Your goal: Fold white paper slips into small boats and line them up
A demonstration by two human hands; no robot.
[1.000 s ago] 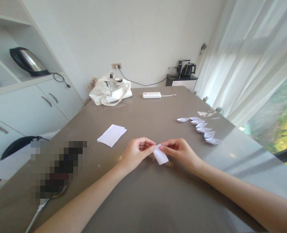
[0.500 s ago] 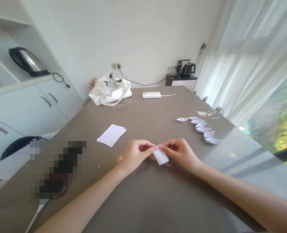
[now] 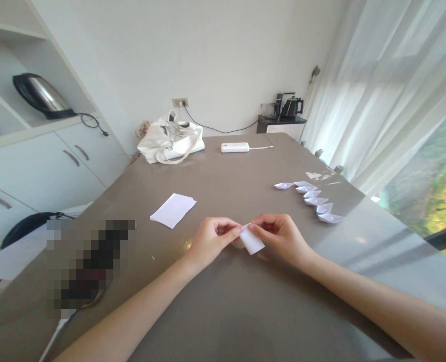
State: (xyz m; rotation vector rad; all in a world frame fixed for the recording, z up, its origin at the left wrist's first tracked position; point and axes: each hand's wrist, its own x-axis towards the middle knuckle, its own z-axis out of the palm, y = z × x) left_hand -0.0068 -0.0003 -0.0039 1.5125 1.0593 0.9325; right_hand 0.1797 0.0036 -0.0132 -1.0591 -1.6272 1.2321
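Between my two hands is a small folded piece of white paper [image 3: 253,243], its lower part hanging toward me above the brown table [image 3: 215,296]. My left hand [image 3: 215,237] pinches its upper left corner between thumb and fingers. On the other side, my right hand [image 3: 277,232] grips the upper right edge the same way. The fingertips of both hands nearly meet at the top edge. A small stack of white paper sheets [image 3: 173,210] lies to the left of my hands. Several folded paper boats [image 3: 316,201] stand in a line to the right.
Toward the far edge sit a white bag [image 3: 172,141] and a white power bank [image 3: 235,147] with a short cable. Paper scraps [image 3: 319,176] lie near the right edge. A blurred-out dark object [image 3: 94,266] with a white cable is at the left.
The lower end of the folded paper has swung slightly to the right and up. Both hands keep their pinch in almost the same place.
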